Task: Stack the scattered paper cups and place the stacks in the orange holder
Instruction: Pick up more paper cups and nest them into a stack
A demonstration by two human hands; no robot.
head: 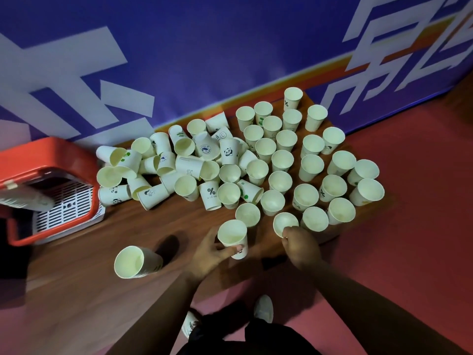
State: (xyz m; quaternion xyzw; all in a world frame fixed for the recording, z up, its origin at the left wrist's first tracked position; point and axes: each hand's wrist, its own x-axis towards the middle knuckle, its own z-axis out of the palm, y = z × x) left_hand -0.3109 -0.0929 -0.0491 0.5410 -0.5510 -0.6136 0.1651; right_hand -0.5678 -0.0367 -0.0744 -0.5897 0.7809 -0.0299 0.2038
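Wooden surface [76, 290] bears dozens of loose paper cups [281, 160] at 1 o'clock; orange holder [51, 155], 9 o'clock, seemingly holds one stack [23, 198]. Left hand [210, 252] grips one cup [231, 233], right hand [302, 247] pinches a second cup [284, 221]: mostly undone.

The holder [51, 153] sits on the worktop [89, 290], backed by the banner [204, 60]. Just right of the holder lies a heap of tipped cups [163, 165]; farther right of it stand upright cups [311, 166] in rows. Before and right of the holder sits a lone stack [135, 262].
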